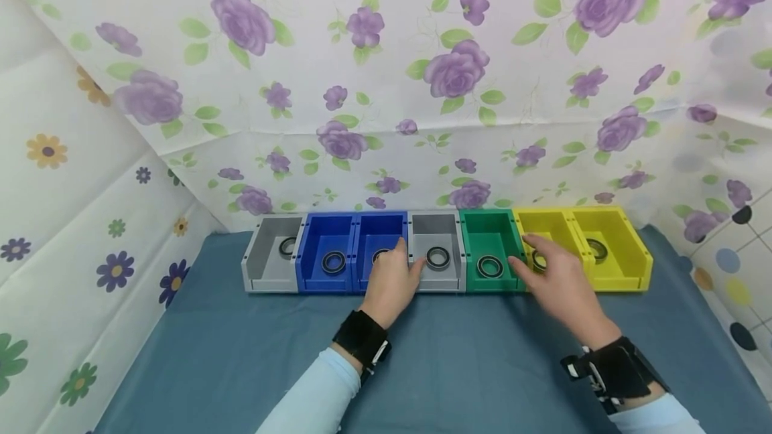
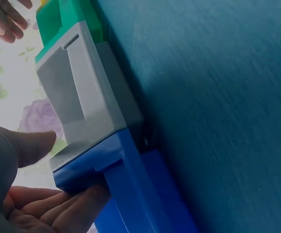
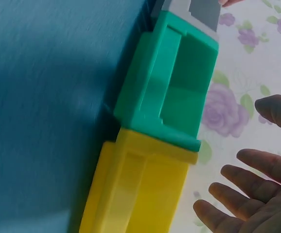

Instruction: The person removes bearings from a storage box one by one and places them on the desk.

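Observation:
My left hand (image 1: 389, 281) reaches into the right-hand blue bin (image 1: 380, 228), its fingers inside. Its thumb stands apart, beside the middle grey bin (image 1: 437, 225). The fingers partly hide a black ring-shaped bearing in that blue bin. My right hand (image 1: 562, 286), fingers spread and holding nothing, hovers over the left-hand yellow bin (image 1: 545, 223), with its thumb near the edge of the green bin (image 1: 490, 228). Similar bearings lie in the middle grey bin, its bearing (image 1: 428, 258) fully visible, and in the green bin, where the bearing (image 1: 480, 267) lies near the front. The left-hand yellow bin's bearing is partly covered by the right hand.
The bins stand side by side on a blue-grey cloth (image 1: 470, 367), against a flowered sheet (image 1: 410, 159). An outer grey bin (image 1: 259, 263) and another blue bin (image 1: 328, 230) continue the row leftward. The outer yellow bin (image 1: 621, 246) ends it on the right. Each holds one bearing.

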The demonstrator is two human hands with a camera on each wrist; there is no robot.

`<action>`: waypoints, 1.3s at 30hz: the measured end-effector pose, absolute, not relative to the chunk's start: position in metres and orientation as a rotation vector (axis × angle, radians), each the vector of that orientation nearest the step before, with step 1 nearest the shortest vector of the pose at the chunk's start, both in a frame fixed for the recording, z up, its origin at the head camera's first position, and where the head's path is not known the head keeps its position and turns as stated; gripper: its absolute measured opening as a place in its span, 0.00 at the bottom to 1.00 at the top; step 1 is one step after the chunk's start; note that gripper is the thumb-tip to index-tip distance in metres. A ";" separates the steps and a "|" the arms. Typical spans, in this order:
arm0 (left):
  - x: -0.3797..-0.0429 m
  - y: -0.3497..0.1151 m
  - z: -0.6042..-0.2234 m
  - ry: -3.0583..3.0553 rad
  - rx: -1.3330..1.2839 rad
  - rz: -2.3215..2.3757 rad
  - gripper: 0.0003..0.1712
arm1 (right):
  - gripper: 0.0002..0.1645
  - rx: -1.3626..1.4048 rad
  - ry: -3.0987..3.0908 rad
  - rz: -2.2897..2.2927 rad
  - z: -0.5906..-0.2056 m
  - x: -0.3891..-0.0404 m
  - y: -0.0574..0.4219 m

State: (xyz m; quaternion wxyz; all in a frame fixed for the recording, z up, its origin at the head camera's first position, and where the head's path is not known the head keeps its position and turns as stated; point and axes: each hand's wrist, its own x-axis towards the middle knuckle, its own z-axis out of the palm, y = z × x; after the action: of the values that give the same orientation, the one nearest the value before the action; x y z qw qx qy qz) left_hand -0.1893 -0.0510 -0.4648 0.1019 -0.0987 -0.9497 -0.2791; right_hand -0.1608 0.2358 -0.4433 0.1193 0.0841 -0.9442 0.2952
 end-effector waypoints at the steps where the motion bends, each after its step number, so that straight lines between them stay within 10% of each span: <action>1: -0.190 -0.051 -0.465 -2.794 -0.296 -0.813 0.33 | 0.37 0.248 -2.763 0.847 -0.441 -0.161 0.238; 17: -0.196 -0.048 -0.461 -2.819 -0.246 -0.783 0.27 | 0.38 0.057 -2.749 0.730 -0.390 -0.178 0.305; 39: -0.194 -0.051 -0.459 -2.828 -0.263 -0.882 0.13 | 0.32 0.024 -3.077 0.700 -0.447 -0.211 0.362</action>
State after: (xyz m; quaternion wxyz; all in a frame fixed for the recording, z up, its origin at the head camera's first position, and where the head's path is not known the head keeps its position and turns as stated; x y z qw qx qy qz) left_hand -0.1943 -0.0506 -0.4593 0.0837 -0.0882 -0.9475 -0.2956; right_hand -0.2114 0.3620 -0.4474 -0.0069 0.0077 -0.9750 0.2219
